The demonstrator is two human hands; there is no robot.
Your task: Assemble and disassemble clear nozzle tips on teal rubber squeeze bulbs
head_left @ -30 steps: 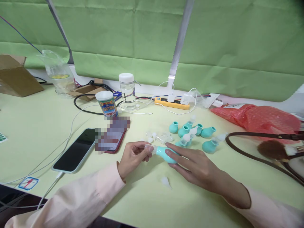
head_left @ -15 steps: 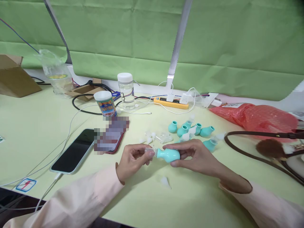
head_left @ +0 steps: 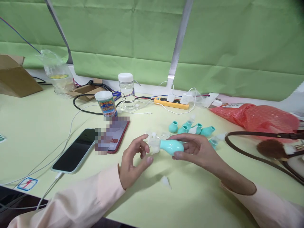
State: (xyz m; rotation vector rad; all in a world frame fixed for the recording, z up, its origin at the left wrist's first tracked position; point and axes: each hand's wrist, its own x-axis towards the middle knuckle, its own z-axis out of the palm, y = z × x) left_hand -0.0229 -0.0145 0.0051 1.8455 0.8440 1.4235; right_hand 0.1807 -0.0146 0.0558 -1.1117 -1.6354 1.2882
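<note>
Right hand (head_left: pixel 197 150) grips the teal bulb (head_left: pixel 172 146) while the left hand (head_left: pixel 133 161), fingers loosely apart, likely must next seat its clear tip (head_left: pixel 154 146).

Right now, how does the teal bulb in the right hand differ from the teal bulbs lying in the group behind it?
The held teal bulb is lifted off the table in the right hand; the grouped teal bulbs rest on it. The held one carries a clear tip pointing toward the open left hand; several grouped ones show open necks, while others seem to have tips. The held one looks bigger, being nearer. All share the same teal colour and rounded shape.
</note>
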